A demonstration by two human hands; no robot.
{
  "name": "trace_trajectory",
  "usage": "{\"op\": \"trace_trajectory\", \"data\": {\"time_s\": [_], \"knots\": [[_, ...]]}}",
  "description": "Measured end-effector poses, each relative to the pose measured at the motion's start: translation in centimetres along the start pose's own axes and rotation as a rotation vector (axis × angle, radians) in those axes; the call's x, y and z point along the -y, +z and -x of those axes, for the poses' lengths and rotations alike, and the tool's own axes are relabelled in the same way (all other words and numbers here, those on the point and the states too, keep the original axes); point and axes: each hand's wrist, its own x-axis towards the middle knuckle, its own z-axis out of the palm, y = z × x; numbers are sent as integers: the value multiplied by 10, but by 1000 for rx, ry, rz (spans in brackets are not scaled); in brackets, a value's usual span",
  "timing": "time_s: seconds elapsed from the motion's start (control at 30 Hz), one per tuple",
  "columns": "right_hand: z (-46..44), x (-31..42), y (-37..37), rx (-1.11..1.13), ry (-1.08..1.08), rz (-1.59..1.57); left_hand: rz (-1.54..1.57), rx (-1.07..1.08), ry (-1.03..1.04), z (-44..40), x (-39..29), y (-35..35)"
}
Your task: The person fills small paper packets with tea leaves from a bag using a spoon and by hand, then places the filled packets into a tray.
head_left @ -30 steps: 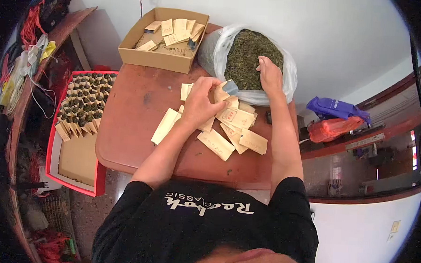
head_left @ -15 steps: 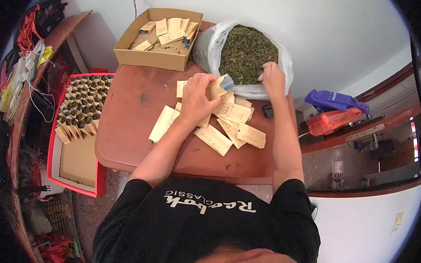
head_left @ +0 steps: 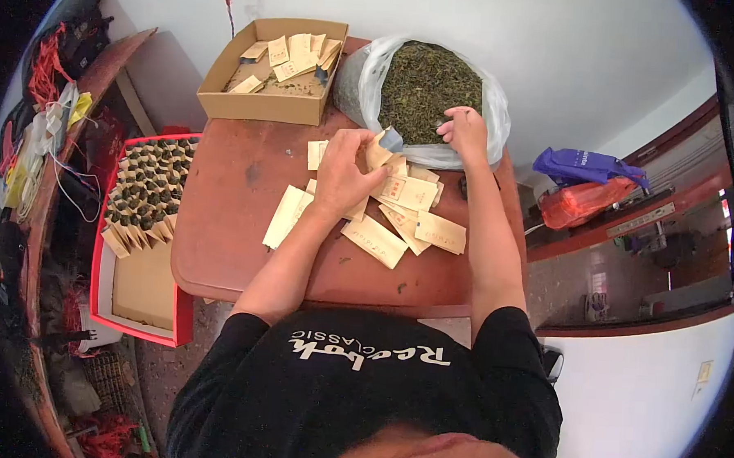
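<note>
My left hand [head_left: 345, 172] is wrapped round a small open paper packet [head_left: 378, 151] with a bluish inner lining, its mouth facing up. Over the near rim of the plastic bag [head_left: 497, 112] of dark green dried leaves [head_left: 426, 88], my right hand [head_left: 467, 137] has its fingers curled together; what they hold, if anything, is too small to make out. Several flat paper packets [head_left: 375, 242] lie scattered on the red-brown table [head_left: 229, 198], beneath and beside my left hand.
A cardboard box [head_left: 262, 107] with flat packets stands at the table's back left. Left of the table, a red-edged box [head_left: 184, 319] holds rows of filled packets [head_left: 146, 182]. Purple [head_left: 587, 166] and red [head_left: 581, 204] bags lie at the right.
My right hand has closed its fingers and shifted slightly leftward over the bag's near edge. My left hand keeps its hold on the packet. The view has shifted slightly.
</note>
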Motion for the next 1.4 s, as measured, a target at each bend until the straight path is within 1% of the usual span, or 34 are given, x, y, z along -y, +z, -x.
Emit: {"op": "trace_trajectory", "data": {"time_s": [0.2, 0.4, 0.5, 0.7, 0.8, 0.9, 1.0, 1.1, 1.13, 1.17, 1.23, 1.27, 1.37, 1.4], "knots": [[1, 3, -14, -25, 149, -255, -48, -53, 20, -1, 5, 1], [9, 10, -28, 23, 168, -424, -70, -42, 0, 0, 3, 3], [21, 19, -31, 78, 140, -457, -75, -44, -6, 0, 5, 4], [43, 41, -25, 212, 158, -504, -93, -35, -3, 0, 6, 5], [48, 46, -17, 271, 123, -478, -98, -29, -25, 0, 3, 5], [57, 59, -6, 231, 122, -353, -94, -19, -45, 1, 3, 4], [74, 73, 6, 190, 21, -201, -79, -6, -79, 1, 2, 3], [86, 69, 17, 153, -291, 35, -74, 20, -111, 2, 0, 1], [92, 73, 20, 147, -338, 109, -77, 23, -109, 2, 0, 1], [96, 73, 23, 130, -440, 189, -80, 26, -106, 2, 0, 1], [102, 72, 26, 93, -643, 351, -61, 57, -169, 1, -6, -2], [104, 74, 25, 87, -685, 349, -52, 73, -201, 0, -8, -3], [104, 81, 16, 33, -579, 295, -62, 37, -130, 1, 0, -1], [100, 81, 10, 19, -506, 280, -42, 27, -136, 1, 2, -1]]}}
